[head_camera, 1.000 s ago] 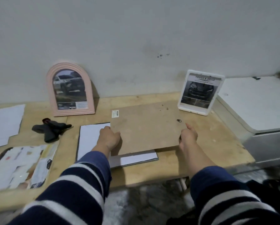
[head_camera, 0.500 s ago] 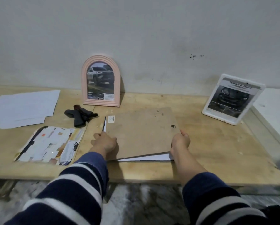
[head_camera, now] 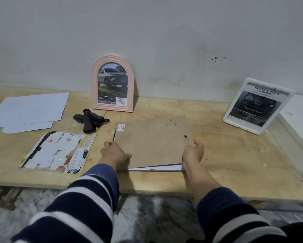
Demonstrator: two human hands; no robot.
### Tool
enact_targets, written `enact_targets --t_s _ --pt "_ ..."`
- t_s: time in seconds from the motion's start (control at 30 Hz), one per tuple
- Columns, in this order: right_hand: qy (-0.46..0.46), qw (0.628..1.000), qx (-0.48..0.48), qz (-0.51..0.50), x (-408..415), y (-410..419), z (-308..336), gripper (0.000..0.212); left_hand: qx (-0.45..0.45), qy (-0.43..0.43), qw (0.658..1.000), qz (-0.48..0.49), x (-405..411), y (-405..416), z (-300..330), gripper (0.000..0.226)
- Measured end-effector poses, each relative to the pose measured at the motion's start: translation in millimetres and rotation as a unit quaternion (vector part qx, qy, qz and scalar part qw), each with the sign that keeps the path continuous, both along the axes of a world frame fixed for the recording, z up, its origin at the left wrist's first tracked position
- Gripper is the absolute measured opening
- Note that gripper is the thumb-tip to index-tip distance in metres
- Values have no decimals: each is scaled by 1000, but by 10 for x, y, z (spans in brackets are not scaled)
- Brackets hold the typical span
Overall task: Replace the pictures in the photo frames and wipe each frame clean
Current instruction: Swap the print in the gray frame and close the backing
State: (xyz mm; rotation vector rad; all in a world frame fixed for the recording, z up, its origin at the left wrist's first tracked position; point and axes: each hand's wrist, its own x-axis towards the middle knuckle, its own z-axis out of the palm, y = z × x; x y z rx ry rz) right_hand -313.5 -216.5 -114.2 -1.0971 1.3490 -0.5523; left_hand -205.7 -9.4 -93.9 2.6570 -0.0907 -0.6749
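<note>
With the left hand (head_camera: 114,152) and right hand (head_camera: 193,152) gripping opposite edges of the backing board (head_camera: 152,142), square it over the frame (head_camera: 156,168) beneath before pressing flat.

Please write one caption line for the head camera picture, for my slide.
Both hands, left hand and right hand, grip the brown backing board over a face-down frame on the wooden table.
</note>
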Motion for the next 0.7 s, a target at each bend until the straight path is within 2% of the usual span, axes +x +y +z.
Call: enact_targets --t_s 0.17,0.3,0.4,0.53,0.7 --pt "91 987 -97 91 -60 -40 -14 46 12 3 1000 -22 1 60 28 82" --pt "172 962 -132 168 -90 -41 -41 59 26 1 999 -36 -18 65 26 84" --pt "239 929 -158 236 -116 -45 -47 68 33 0 999 -41 -32 48 23 85" --pt "286 898 -153 296 -105 -38 14 86 40 2 998 -39 -33 37 23 85" --pt "335 874 -147 319 -72 -65 74 91 42 4 998 -36 -36 23 11 86"
